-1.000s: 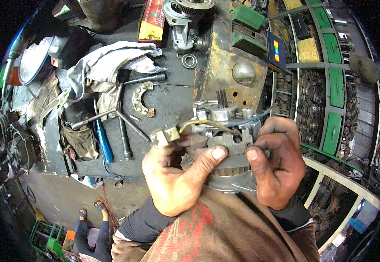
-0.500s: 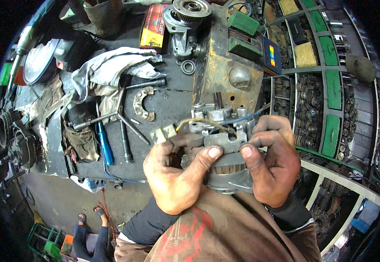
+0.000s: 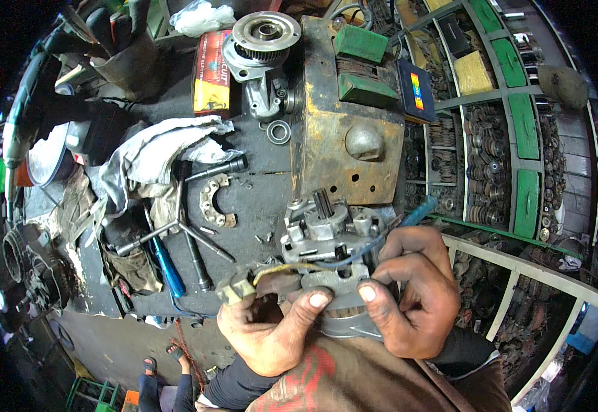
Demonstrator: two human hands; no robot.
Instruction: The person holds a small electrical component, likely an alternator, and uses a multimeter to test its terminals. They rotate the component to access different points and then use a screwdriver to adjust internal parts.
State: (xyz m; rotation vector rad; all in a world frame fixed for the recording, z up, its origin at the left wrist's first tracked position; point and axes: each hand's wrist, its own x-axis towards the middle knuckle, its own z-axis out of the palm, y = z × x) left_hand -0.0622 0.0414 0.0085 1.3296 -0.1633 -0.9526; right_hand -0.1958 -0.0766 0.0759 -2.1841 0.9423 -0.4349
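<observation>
Lower centre: left hand (image 3: 266, 334) and right hand (image 3: 419, 299) pinch a flat grey metal plate (image 3: 340, 288) by a silver metal housing (image 3: 324, 228); snagging the thin yellow wire (image 3: 286, 266) (one end hidden) could dislodge the plate.

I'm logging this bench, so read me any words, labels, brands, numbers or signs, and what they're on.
Red and yellow box: bold lettering, which I don't copy out.
Dark blue case: lettering on a rainbow label, likewise not copied.
Brown garment: red print, too unclear to read.
Gray plate at the left hand and right hand: no lettering I can make out.
</observation>
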